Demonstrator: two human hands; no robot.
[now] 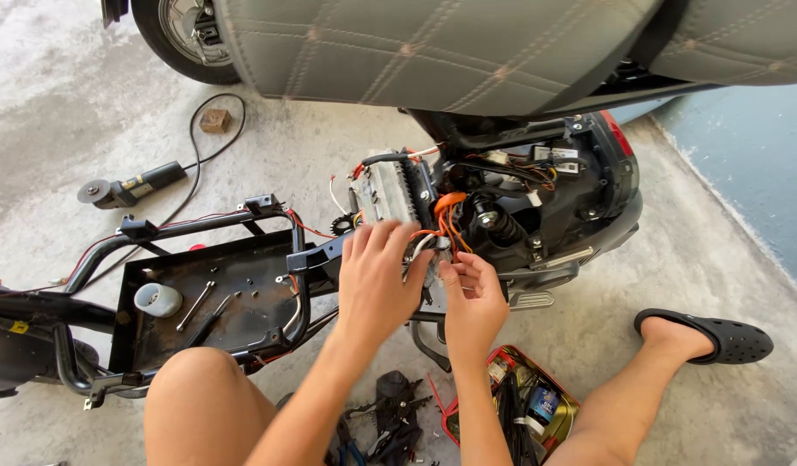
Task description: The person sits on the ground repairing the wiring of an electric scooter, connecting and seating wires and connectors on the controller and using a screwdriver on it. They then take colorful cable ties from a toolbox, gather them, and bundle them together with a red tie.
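Observation:
A stripped electric scooter frame [200, 226] stands in front of me with its grey quilted seat [433, 47] tipped up. My left hand [377, 280] lies over the silver finned controller box [390, 192] and its wire bundle, fingers spread and curled on the wires. My right hand [472, 298] pinches the white and orange wires [442, 220] just right of the left hand. The exact wire held is hidden by the fingers. The black rear shock spring [500, 226] sits just behind the wires.
The black battery tray [234, 336] holds wrenches [196, 304] and a roll of tape [158, 299]. An angle grinder [131, 188] with its cable lies on the concrete at the left. An open tool tin [564, 412] and pliers [394, 418] lie between my knees. My sandalled foot [714, 336] rests at the right.

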